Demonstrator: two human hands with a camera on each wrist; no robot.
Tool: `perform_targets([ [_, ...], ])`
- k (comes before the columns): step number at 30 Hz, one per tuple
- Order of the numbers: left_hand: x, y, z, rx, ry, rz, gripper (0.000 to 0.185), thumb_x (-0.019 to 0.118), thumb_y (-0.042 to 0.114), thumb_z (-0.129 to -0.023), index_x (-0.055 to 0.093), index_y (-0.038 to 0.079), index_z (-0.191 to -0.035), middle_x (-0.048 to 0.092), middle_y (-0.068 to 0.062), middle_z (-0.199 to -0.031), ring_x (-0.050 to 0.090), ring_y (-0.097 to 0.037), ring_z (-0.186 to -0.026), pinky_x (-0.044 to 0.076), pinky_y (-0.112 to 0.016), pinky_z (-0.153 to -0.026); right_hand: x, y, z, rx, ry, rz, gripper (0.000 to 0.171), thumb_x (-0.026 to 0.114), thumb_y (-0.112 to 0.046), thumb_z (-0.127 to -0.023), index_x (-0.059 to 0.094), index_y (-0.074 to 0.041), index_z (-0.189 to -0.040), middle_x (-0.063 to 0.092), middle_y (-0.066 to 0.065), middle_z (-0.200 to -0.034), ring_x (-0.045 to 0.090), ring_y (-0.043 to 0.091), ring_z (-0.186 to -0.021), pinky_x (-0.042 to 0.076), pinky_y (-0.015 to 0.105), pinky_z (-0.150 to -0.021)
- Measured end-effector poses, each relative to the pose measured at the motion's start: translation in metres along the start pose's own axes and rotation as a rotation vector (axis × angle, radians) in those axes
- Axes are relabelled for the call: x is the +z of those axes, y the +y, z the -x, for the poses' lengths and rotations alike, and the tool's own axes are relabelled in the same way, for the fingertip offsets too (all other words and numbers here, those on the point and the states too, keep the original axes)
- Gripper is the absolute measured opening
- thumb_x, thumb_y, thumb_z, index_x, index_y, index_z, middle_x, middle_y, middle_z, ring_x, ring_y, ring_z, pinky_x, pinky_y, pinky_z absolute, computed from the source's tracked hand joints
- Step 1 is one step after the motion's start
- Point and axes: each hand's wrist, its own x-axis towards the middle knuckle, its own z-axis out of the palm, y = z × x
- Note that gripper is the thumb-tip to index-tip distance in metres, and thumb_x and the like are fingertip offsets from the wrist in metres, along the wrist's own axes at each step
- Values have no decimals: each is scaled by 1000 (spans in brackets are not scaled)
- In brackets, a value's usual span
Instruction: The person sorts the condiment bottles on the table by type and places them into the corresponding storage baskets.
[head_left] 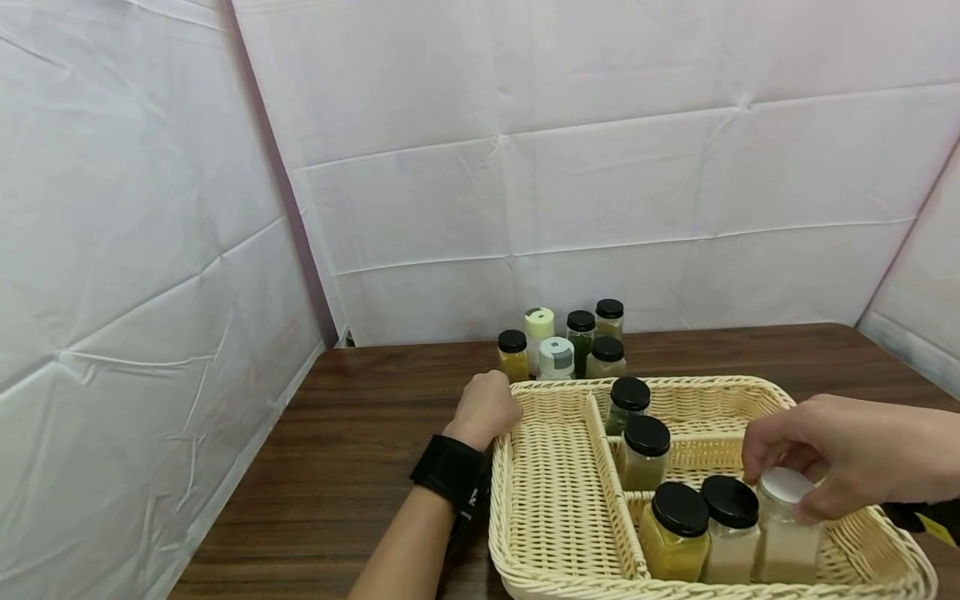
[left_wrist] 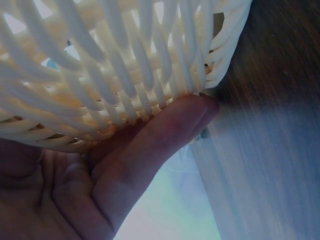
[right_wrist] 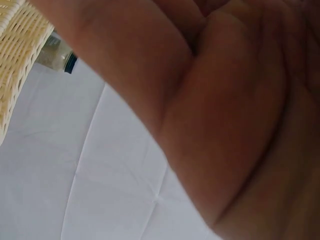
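Observation:
My left hand (head_left: 489, 408) grips the left rim of a pale wicker basket (head_left: 501, 508). In the left wrist view the thumb (left_wrist: 165, 125) lies along the woven rim from below. Over the front right compartment, my right hand (head_left: 855, 450) holds a white-lidded jar of pale powder (head_left: 789, 542) by its lid, fingertips on either side. The jar stands upright beside a black-lidded jar of pale powder (head_left: 731, 554) and a black-lidded jar of yellow powder (head_left: 673, 554). Behind them, a jar (head_left: 643, 467) occupies the middle compartment and another (head_left: 626, 417) the back one.
Behind the basket several more jars cluster, among them a small yellow one (head_left: 513, 367), a white-capped one (head_left: 557, 357) and one with dark green contents (head_left: 581, 342). The dark wooden table (head_left: 352, 442) ends at a white sheet wall (head_left: 420, 208).

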Motion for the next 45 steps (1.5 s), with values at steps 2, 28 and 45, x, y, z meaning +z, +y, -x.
perform_targets([
  [2, 0, 0, 0, -2, -4, 7, 53, 60, -10, -93, 32, 16, -57, 19, 3, -57, 19, -11, -49, 22, -26, -49, 2, 1, -1, -18, 16, 31, 50, 87, 3, -78, 65, -26, -112, 57, -22, -90, 49, -2, -72, 45, 24, -55],
  [28, 0, 0, 1, 5, 13, -3, 52, 60, -11, -92, 31, 16, -58, 19, 3, -58, 18, -11, -51, 22, -26, -50, -5, -10, -3, 55, 24, -22, 24, 80, -5, -95, 69, -19, -111, 66, -18, -104, 67, 2, -89, 57, 28, -69],
  [45, 1, 0, 1, -32, 13, -9, 51, 61, -9, -94, 34, 15, -58, 21, 3, -58, 24, -13, -50, 25, -27, -50, -14, -19, -25, 346, 543, 268, 8, 74, -18, -102, 73, -22, -109, 74, -13, -101, 68, 0, -88, 55, 27, -74],
])
